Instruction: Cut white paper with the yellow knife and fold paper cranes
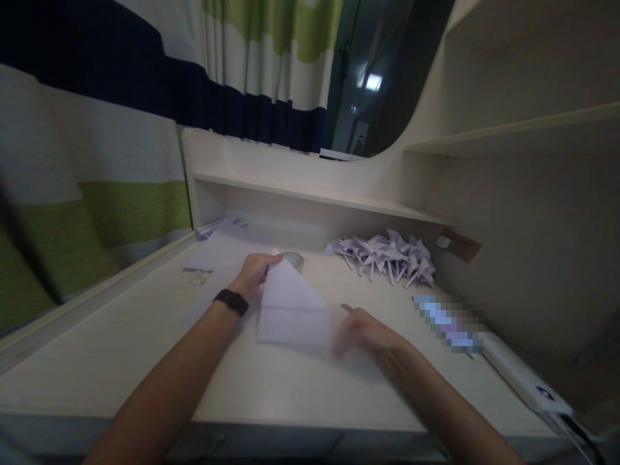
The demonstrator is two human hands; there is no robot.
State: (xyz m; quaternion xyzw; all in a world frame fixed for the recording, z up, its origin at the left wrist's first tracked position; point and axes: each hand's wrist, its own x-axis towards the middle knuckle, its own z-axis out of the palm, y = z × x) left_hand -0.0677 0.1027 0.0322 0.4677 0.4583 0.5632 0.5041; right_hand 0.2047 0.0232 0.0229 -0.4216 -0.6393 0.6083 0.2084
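A pale lilac sheet of paper (289, 305), folded to a point at its far end, lies on the light wooden desk (145, 349). My left hand (254, 273), with a black band on the wrist, pinches the sheet's upper left edge near the point. My right hand (364, 332) is blurred and rests at the sheet's lower right corner, fingers bent down on the desk; whether it grips the paper is unclear. A round tape roll (294, 259) sits just behind the paper's tip.
A heap of folded lilac paper pieces (387, 257) lies at the back right under a shelf (314, 194). Loose sheets (220, 227) lie at the back left. A white power strip (523, 378) runs along the right edge. Striped curtains (97, 161) hang on the left.
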